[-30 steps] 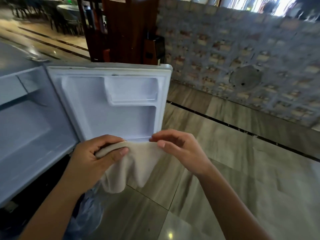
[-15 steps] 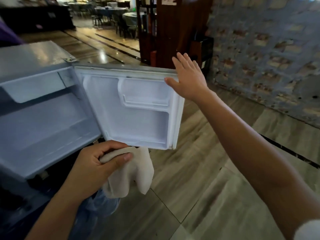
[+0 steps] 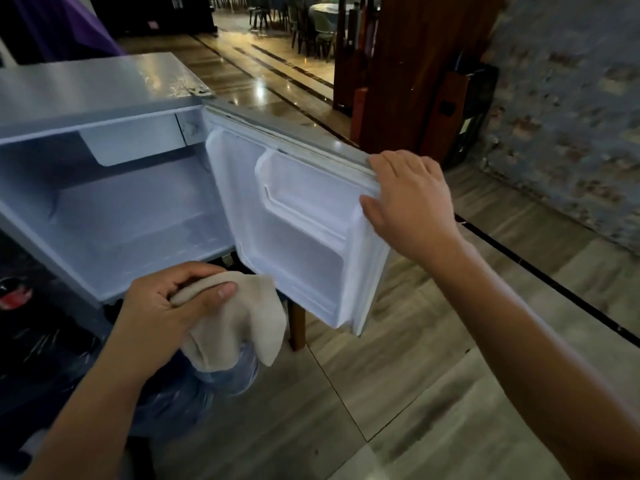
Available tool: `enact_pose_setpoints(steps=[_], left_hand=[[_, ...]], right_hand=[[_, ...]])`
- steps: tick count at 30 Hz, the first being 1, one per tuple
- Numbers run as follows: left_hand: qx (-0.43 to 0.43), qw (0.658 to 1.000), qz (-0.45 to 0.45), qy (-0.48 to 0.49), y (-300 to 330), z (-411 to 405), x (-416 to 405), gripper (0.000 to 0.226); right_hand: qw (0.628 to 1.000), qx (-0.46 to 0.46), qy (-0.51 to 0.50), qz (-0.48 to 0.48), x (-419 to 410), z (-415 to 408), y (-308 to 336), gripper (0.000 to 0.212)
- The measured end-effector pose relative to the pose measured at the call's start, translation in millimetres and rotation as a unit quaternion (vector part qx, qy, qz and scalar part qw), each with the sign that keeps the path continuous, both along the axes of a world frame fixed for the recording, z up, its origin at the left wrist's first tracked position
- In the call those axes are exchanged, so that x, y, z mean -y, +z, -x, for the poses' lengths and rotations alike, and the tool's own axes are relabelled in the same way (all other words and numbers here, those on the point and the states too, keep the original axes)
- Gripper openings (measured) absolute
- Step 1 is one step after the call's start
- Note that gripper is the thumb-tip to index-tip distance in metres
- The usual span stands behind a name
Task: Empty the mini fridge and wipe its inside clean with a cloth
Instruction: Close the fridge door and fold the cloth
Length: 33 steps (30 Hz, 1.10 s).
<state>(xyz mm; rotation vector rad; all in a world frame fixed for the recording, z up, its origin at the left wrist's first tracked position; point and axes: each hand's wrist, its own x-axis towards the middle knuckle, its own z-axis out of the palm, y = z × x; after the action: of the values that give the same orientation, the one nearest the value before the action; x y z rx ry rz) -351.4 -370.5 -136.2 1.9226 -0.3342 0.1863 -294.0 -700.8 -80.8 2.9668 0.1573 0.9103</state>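
The mini fridge [image 3: 104, 95] is a small grey box with a flat top, door [image 3: 298, 216] swung wide open to the right. Inside it's all white plastic and looks bare, with a little freezer flap [image 3: 135, 143] hanging at the top. The door's inner liner has a moulded shelf pocket, nothing in it either. The cloth [image 3: 239, 323] is a beige, soft-looking rag, bunched up at the top and hanging loose in folds just below the fridge's open front bottom edge, near the door's lower corner.
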Motion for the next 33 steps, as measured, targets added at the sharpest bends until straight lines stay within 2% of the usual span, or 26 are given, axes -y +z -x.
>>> enact_pose_setpoints(steps=[3, 9, 12, 18, 23, 27, 33], left_hand=[[-0.002, 1.0, 0.0, 0.004, -6.7, -1.6, -10.2, 0.016], [0.008, 1.0, 0.016, -0.007, -6.1, 0.5, -40.1, 0.013], [0.009, 1.0, 0.024, 0.013, -7.6, 7.5, -76.1, 0.014], [0.008, 0.998, 0.024, 0.066, -11.0, 20.1, -153.3, 0.014], [0.018, 0.992, 0.045, 0.113, -15.8, 26.6, -210.5, 0.014], [0.035, 0.989, 0.056, 0.132, -17.0, 33.8, -245.4, 0.012], [0.052, 0.981, 0.083, 0.168, -23.6, 35.2, -287.3, 0.011]], right_hand=[[0.997, -0.008, 0.062, -0.038, -29.6, 26.6, -2.2, 0.049], [0.98, -0.065, 0.172, -0.074, -87.4, 56.6, 5.1, 0.063], [0.963, -0.114, 0.227, -0.095, -118.2, 57.7, 8.9, 0.071], [0.923, -0.15, 0.332, -0.122, -197.3, 43.3, 7.5, 0.076], [0.907, -0.12, 0.387, -0.118, -277.9, 12.8, -1.9, 0.072], [0.893, -0.078, 0.416, -0.15, -335.1, -19.9, -14.5, 0.067], [0.914, -0.022, 0.378, -0.146, -415.4, -67.0, -27.3, 0.062]])
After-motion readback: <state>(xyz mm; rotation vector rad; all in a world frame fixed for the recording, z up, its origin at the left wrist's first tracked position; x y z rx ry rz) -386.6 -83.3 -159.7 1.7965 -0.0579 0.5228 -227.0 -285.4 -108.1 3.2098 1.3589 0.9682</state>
